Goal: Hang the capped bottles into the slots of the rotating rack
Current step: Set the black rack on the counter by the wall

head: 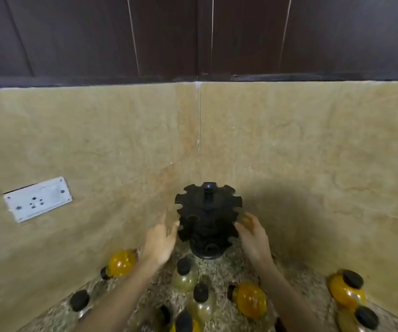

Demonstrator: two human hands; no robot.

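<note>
Rack (pixel 208 219) lower centre of frame. L hand (pixel 161 238) & R hand (pixel 253 236) flank its mid tier, fingers loosely straight, gripping nothing; contact unclear. Capped bottles (pixel 252 300) on countertop (pixel 222 267), bottom of frame.

The rack (pixel 208 219) stands mid-frame on the bench (pixel 219 271), in the wall corner (pixel 200 140), my left hand (pixel 161 240) and right hand (pixel 253 236) flanking it, bottles (pixel 250 299) scattered below, a socket (pixel 37 198) far left.

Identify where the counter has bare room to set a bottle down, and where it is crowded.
Bare counter lies between the right forearm and the orange bottles by the right wall. Crowded: capped bottles between the forearms, before the rack.
</note>
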